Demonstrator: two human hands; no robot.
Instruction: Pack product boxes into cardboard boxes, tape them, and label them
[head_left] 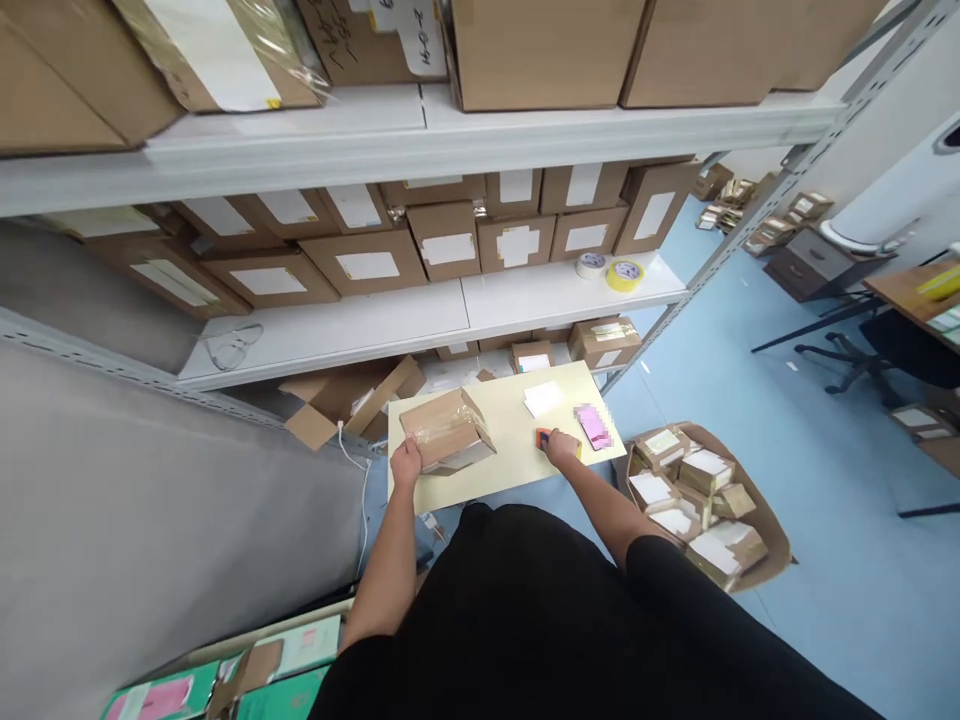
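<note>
At left, the left hand (pixel 406 463) pinches the near-left edge of the cardboard box (pixel 442 420), which lies on the left part of the table (pixel 506 455). Clear tape crosses its top and reaches its right end. Rightward lie white paper slips (pixel 544 398), well clear of the box. The right hand (pixel 562 448) is closed around an orange tool (pixel 541 438) (probably a tape dispenser), apart from the box; a pink item (pixel 594 427) lies just beyond.

Assessment: taping appears in hand. Any further strip calls for a steady left hold and the tool brought to the box.
</note>
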